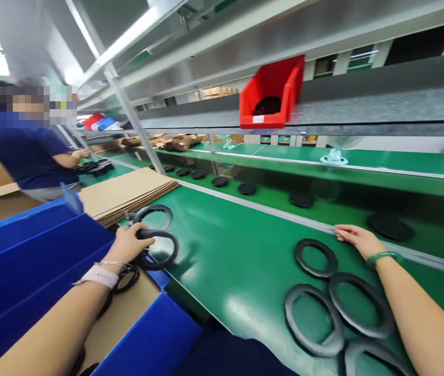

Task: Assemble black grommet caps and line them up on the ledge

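From the head view, the left hand [131, 244] curls around a black rubber ring [163, 266] at the edge of the green conveyor belt [222, 271], beside a blue plastic bin [37, 250]. The right hand [359, 241] lies spread on the metal rail [315, 222], just above more rings [292, 318] (four, one cut off by the frame).
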Tool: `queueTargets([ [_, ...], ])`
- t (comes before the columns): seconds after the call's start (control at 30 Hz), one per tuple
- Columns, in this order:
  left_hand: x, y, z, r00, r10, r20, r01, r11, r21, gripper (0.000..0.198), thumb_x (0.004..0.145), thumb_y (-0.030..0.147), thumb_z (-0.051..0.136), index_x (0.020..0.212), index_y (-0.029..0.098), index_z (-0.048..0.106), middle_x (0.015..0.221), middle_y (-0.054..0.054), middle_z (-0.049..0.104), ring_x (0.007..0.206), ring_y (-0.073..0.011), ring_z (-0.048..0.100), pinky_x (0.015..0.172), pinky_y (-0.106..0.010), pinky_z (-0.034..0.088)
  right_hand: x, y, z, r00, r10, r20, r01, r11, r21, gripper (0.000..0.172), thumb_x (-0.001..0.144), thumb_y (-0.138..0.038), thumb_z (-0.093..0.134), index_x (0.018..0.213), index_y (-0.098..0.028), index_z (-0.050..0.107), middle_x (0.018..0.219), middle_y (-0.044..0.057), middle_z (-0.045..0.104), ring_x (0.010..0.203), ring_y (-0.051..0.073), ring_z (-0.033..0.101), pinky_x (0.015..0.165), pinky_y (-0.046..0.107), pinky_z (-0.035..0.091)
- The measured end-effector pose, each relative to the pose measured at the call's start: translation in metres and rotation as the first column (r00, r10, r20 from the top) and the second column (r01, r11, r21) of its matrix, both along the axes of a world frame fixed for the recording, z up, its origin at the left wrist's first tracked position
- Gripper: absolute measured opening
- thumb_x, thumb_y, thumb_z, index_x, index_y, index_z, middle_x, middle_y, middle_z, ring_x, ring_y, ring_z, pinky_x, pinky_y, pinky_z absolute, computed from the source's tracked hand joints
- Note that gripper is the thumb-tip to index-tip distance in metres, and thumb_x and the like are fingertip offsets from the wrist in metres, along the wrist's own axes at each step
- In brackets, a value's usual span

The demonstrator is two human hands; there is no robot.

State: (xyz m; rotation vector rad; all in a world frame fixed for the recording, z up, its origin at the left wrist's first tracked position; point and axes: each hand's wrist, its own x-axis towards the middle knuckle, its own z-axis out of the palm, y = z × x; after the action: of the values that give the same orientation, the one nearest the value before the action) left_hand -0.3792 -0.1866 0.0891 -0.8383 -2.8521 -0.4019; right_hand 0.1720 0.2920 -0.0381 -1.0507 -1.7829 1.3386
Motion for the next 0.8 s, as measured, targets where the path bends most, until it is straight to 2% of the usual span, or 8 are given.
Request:
queueTargets([
  [0.07, 0.035, 0.041, -0.018, 0.979, -0.199, 0.049, 0.202, 0.977, -0.072, 0.049, 0.068, 0.045, 0.069, 0.111, 0.023, 0.064, 0.103, -0.007, 0.053, 0.105, -0.0257, 0.057, 0.099, -0.034, 0.047, 0.001, 0.0, -0.001, 1.0, -0.004, -0.014, 0.004, 1.0, -0.021, 0.054, 0.06, -0.054, 0.079, 0.1, -0.018, 0.073, 0.094, 0.013, 0.072, 0.083, 0.026, 0.069, 0.088, 0.041, 0.057],
  [0.13, 0.072, 0.078, -0.038, 0.93, -0.355, 0.098, 0.366, 0.921, -0.134, 0.058, 0.065, 0.052, 0.073, 0.117, 0.026, 0.065, 0.119, -0.009, 0.053, 0.103, -0.0256, 0.06, 0.099, -0.034, 0.048, 0.002, -0.003, -0.002, 1.0, -0.002, -0.021, 0.002, 1.0, -0.021, 0.056, 0.061, -0.054, 0.081, 0.102, -0.017, 0.073, 0.095, 0.012, 0.072, 0.083, 0.026, 0.069, 0.092, 0.044, 0.055],
  [0.2, 0.107, 0.11, -0.054, 0.88, -0.463, 0.109, 0.475, 0.861, -0.182, 0.064, 0.065, 0.054, 0.075, 0.124, 0.029, 0.064, 0.14, -0.011, 0.044, 0.109, -0.0316, 0.059, 0.101, -0.042, 0.046, 0.002, -0.007, -0.001, 1.0, 0.007, -0.024, -0.008, 1.0, -0.017, 0.056, 0.061, -0.054, 0.081, 0.102, -0.017, 0.073, 0.095, 0.012, 0.072, 0.083, 0.025, 0.068, 0.093, 0.045, 0.053],
  [0.27, 0.136, 0.139, -0.063, 0.836, -0.54, 0.095, 0.547, 0.809, -0.213, 0.064, 0.07, 0.053, 0.073, 0.13, 0.032, 0.062, 0.151, -0.012, 0.034, 0.117, -0.0388, 0.054, 0.105, -0.05, 0.041, 0.002, -0.009, 0.0, 1.0, 0.015, -0.025, -0.016, 1.0, -0.015, 0.054, 0.062, -0.053, 0.081, 0.101, -0.017, 0.073, 0.096, 0.011, 0.072, 0.082, 0.025, 0.068, 0.092, 0.045, 0.053],
  [0.4, 0.18, 0.191, -0.064, 0.75, -0.654, 0.099, 0.657, 0.718, -0.231, 0.07, 0.072, 0.054, 0.073, 0.136, 0.033, 0.057, 0.156, -0.012, 0.029, 0.125, -0.043, 0.047, 0.108, -0.053, 0.037, 0.0, -0.008, 0.004, 0.999, 0.031, -0.033, -0.032, 0.999, -0.029, 0.049, 0.064, -0.05, 0.081, 0.1, -0.017, 0.073, 0.097, 0.011, 0.072, 0.081, 0.024, 0.068, 0.09, 0.043, 0.054],
  [0.57, 0.221, 0.241, -0.061, 0.633, -0.756, 0.166, 0.773, 0.604, -0.193, 0.102, 0.059, 0.062, 0.082, 0.148, 0.035, 0.04, 0.157, -0.014, 0.028, 0.13, -0.0431, 0.044, 0.108, -0.052, 0.039, 0.0, -0.008, 0.004, 0.997, 0.049, -0.068, -0.053, 0.997, -0.055, 0.05, 0.063, -0.049, 0.082, 0.1, -0.016, 0.072, 0.09, 0.01, 0.072, 0.078, 0.023, 0.066, 0.086, 0.039, 0.054],
  [0.7, 0.248, 0.262, -0.063, 0.556, -0.804, 0.209, 0.831, 0.541, -0.132, 0.112, 0.056, 0.063, 0.085, 0.151, 0.033, 0.034, 0.157, -0.017, 0.026, 0.133, -0.0441, 0.042, 0.108, -0.054, 0.04, -0.001, -0.01, 0.007, 0.995, 0.056, -0.088, -0.063, 0.995, -0.081, 0.053, 0.063, -0.049, 0.085, 0.101, -0.015, 0.072, 0.092, 0.011, 0.073, 0.079, 0.022, 0.065, 0.086, 0.036, 0.053],
  [0.8, 0.264, 0.264, -0.063, 0.524, -0.825, 0.212, 0.85, 0.522, -0.07, 0.111, 0.058, 0.062, 0.086, 0.151, 0.031, 0.035, 0.159, -0.018, 0.023, 0.135, -0.0464, 0.04, 0.108, -0.057, 0.039, -0.001, -0.01, 0.012, 0.995, 0.051, -0.087, -0.059, 0.993, -0.097, 0.06, 0.058, -0.056, 0.085, 0.1, -0.015, 0.072, 0.093, 0.012, 0.073, 0.079, 0.023, 0.066, 0.089, 0.038, 0.054],
])
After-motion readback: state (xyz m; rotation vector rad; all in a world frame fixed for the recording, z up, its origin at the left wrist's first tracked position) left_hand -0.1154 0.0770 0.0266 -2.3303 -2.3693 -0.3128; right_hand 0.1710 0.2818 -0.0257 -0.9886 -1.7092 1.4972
